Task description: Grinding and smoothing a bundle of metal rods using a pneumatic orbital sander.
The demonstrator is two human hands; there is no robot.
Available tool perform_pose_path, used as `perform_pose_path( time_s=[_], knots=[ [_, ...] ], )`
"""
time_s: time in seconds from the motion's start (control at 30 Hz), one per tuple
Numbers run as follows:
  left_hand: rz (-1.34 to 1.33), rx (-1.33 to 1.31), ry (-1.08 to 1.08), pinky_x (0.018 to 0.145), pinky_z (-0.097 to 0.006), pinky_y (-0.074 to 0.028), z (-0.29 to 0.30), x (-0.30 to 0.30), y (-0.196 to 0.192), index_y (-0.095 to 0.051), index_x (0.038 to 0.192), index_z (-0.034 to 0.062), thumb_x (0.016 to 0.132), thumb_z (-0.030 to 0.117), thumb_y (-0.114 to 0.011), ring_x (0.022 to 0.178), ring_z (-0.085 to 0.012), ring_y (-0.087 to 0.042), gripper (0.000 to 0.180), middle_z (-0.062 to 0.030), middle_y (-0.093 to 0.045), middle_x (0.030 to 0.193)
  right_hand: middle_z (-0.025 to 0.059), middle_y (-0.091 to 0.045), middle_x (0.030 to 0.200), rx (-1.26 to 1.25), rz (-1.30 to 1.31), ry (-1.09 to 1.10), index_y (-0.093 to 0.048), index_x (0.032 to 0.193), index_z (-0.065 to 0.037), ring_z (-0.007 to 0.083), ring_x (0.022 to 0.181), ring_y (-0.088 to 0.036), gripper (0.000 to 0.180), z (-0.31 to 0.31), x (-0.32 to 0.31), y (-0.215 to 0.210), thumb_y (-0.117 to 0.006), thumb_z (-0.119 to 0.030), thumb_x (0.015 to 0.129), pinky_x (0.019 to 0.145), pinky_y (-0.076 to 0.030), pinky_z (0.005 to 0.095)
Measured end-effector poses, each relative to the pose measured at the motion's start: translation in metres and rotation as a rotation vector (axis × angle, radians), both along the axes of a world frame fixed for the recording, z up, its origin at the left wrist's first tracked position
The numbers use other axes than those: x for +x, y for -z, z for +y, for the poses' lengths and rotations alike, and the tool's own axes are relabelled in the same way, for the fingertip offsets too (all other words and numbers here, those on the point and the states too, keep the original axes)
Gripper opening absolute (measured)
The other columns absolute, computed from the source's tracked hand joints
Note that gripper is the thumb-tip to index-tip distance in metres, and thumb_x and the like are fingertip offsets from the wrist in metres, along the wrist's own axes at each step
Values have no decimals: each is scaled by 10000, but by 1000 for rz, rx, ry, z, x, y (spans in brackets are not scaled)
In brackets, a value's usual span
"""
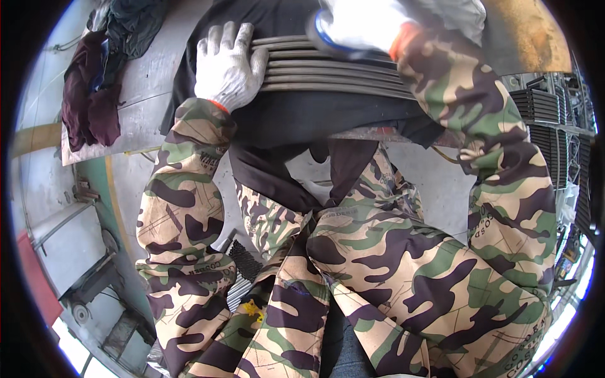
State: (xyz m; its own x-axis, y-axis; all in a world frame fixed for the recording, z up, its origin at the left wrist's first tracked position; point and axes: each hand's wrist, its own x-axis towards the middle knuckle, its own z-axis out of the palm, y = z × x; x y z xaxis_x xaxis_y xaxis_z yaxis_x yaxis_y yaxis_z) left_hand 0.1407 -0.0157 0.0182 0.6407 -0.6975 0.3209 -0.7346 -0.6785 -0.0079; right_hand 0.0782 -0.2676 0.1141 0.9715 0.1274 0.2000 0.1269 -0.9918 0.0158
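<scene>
My left hand (227, 63), in a white knit glove, lies flat with fingers spread on the left end of a stack of thin curved grey metal strips (334, 75). The stack rests on a dark cloth (290, 116) over the workbench. My right hand (359, 25), also in a white glove, grips a round tool with a blue rim (318, 33) and presses it onto the top of the strips. Both arms wear camouflage sleeves.
Dark red and dark green garments (94, 88) lie heaped on a grey metal sheet (142, 82) at upper left. Black ribbed metal parts (548, 120) are stacked on a rack at right. My camouflage trousers (378, 271) fill the lower frame above a grey floor.
</scene>
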Motion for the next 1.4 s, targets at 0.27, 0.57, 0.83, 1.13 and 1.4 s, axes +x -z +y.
perform_pose_path(
  time_s=[0.27, 0.57, 0.83, 1.13, 1.4],
  knots=[
    [-187, -142, 55, 1043, -519, -430, -6, 19, 13, -658, 1321, 14, 951, 407, -616, 1246, -405, -561, 540, -217, -639, 1330, 214, -694, 941, 4, -26, -35, -667, 948, -37, 410, 907, -707, 230, 12, 3, 0, -627, -246, 861, 787, -567, 526],
    [-105, 30, -38, 1106, -533, -412, -7, 31, 23, -665, 1340, 170, 1026, 350, -534, 1345, -417, -516, 385, -189, -564, 1476, 232, -702, 925, 4, -30, -13, -679, 930, -26, 426, 899, -705, 234, 10, 4, -2, -628, -243, 859, 770, -567, 528],
    [-224, 139, 92, 1052, -558, -458, -9, 34, 16, -705, 1252, 228, 1020, 281, -523, 1321, -431, -534, 300, -153, -561, 1485, 247, -707, 963, -2, 10, -8, -686, 966, -16, 425, 916, -710, 250, 11, -9, -5, -615, -237, 873, 797, -574, 521],
    [-216, 209, 23, 1080, -577, -450, -11, 36, 27, -669, 1324, 239, 1029, 285, -511, 1332, -474, -520, 337, -150, -545, 1509, 249, -712, 960, 46, 43, -15, -683, 944, -12, 425, 912, -712, 224, 17, -9, -3, -620, -209, 857, 788, -577, 515],
    [-56, -43, -108, 1137, -575, -394, -13, 34, 29, -651, 1359, 200, 1046, 353, -488, 1360, -486, -495, 385, -172, -544, 1514, 250, -706, 971, 67, 57, -15, -693, 990, -10, 404, 937, -712, 258, 22, -4, -4, -607, -214, 857, 852, -570, 503]
  ],
)
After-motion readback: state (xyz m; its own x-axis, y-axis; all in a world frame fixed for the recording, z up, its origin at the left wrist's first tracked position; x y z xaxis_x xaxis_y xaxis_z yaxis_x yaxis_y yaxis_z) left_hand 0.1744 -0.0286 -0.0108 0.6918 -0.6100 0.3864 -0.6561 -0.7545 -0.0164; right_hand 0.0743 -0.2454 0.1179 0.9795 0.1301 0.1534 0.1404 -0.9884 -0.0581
